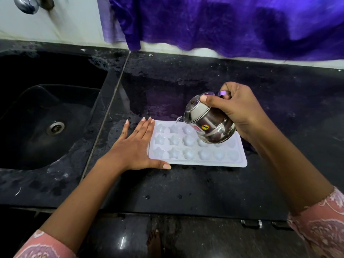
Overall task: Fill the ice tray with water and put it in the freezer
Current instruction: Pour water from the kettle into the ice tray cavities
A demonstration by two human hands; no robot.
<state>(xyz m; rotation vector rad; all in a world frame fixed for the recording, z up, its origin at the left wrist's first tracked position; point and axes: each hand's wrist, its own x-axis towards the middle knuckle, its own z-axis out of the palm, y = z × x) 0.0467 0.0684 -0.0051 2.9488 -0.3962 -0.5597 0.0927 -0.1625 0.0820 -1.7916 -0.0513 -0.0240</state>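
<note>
A white ice tray (240,157) with star and round moulds lies flat on the black counter. My right hand (240,108) grips a small steel pot (210,125) tilted to the left over the tray's far row, and a thin stream of water runs from its rim into a star mould. My left hand (135,144) lies flat and open against the tray's left edge, thumb along the near edge.
A black sink (46,116) with a steel drain is set into the counter on the left. A tap (28,4) shows at the top left. Purple cloth (223,23) hangs along the back wall. The counter (186,187) is wet with drops.
</note>
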